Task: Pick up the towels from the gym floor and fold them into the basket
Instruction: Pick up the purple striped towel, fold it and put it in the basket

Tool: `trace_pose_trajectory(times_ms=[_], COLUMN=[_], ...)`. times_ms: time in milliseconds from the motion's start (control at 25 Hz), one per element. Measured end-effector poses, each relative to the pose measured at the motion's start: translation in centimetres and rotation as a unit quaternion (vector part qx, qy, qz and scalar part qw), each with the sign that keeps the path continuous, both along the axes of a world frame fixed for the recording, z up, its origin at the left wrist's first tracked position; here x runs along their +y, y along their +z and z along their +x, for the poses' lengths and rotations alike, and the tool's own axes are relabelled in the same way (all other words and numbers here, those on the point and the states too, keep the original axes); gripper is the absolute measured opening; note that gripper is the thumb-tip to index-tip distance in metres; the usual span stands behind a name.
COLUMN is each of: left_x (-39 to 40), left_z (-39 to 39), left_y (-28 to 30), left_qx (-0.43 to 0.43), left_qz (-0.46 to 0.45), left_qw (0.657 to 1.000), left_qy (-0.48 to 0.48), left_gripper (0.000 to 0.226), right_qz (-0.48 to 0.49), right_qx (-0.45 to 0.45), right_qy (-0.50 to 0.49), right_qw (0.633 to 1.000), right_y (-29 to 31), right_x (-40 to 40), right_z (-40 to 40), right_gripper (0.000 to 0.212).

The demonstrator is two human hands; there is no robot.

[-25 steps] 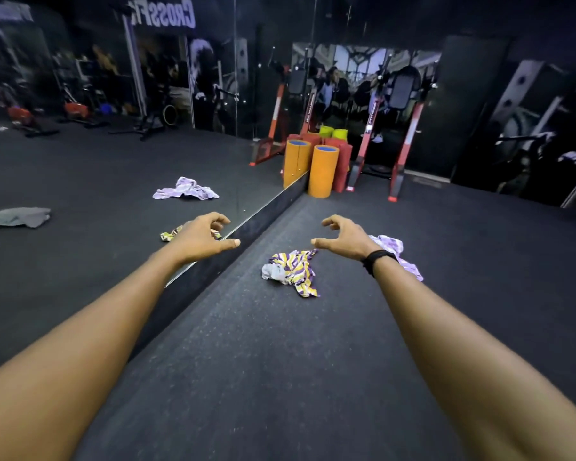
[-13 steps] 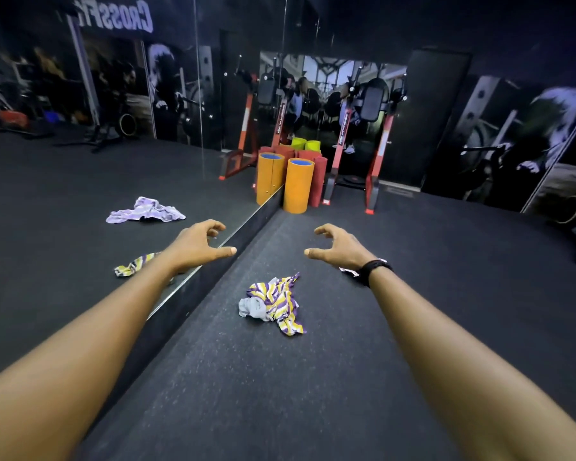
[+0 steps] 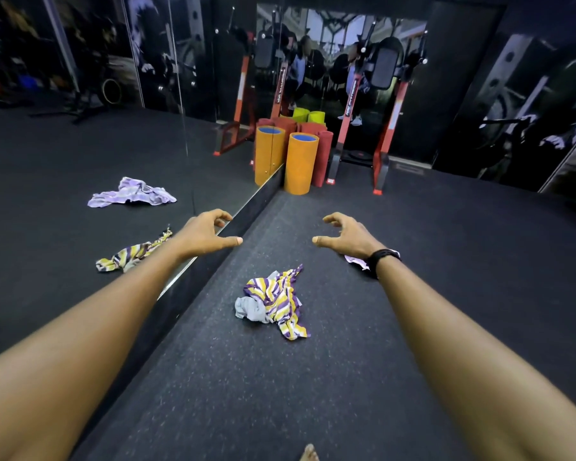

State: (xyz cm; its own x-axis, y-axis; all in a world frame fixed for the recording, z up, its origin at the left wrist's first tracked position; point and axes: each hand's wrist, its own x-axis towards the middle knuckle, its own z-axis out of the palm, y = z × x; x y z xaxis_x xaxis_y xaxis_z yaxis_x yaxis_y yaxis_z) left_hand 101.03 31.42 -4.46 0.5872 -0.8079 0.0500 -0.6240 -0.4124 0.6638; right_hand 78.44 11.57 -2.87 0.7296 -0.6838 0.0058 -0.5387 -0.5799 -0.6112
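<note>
Striped towel (image 3: 275,302) on floor, left hand (image 3: 203,236) and right hand (image 3: 350,237) above, each grip half-open, empty.

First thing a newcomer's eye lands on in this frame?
Two bare arms reach forward, left hand and right hand held empty with fingers loosely curled. Between them a crumpled striped towel lies on the dark gym floor. Beyond, an orange rolled mat stands by the wall mirror.
</note>
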Motion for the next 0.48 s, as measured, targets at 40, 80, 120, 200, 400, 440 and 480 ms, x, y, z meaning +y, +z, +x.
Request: trace_pose_trajectory(times_ms=[40, 80, 120, 200, 400, 440, 480], left_x=[-2.1, -4.4, -6.6, -10.8, -22.0, -23.8, -25.6], left_z=[1.1, 2.3, 3.4, 5.1, 10.0, 11.0, 12.2], left_y=[-0.5, -0.9, -1.2, -1.8, -3.1, -3.5, -4.0], left_qx=[0.000, 0.000, 0.001, 0.009, 0.032, 0.034, 0.038], left_qz=[0.005, 0.007, 0.006, 0.012, 0.026, 0.031, 0.037], left_qw=[1.000, 1.000, 1.000, 1.000, 0.999, 0.998, 0.998], left_qy=[0.001, 0.004, 0.009, 0.015, 0.034, 0.036, 0.038], left_gripper=[0.061, 0.061, 0.061, 0.060, 0.060, 0.060, 0.060], right_qz=[0.002, 0.002, 0.001, 0.009, 0.023, 0.031, 0.037], right_qx=[0.001, 0.004, 0.005, 0.008, 0.056, 0.059, 0.061], right_qy=[0.007, 0.013, 0.018, 0.027, 0.057, 0.056, 0.054], right_qw=[1.000, 1.000, 1.000, 1.000, 0.997, 0.996, 0.996], right_y=[-0.6, -1.2, -1.7, -2.7, -4.5, -4.9, -5.4], right_x=[-2.2, -4.6, -7.0, -11.2, -23.2, -25.4, -27.3], right_z=[1.5, 3.0, 4.5, 7.0, 12.9, 14.1, 15.2], right_gripper=[0.062, 0.062, 0.062, 0.062, 0.063, 0.063, 0.063])
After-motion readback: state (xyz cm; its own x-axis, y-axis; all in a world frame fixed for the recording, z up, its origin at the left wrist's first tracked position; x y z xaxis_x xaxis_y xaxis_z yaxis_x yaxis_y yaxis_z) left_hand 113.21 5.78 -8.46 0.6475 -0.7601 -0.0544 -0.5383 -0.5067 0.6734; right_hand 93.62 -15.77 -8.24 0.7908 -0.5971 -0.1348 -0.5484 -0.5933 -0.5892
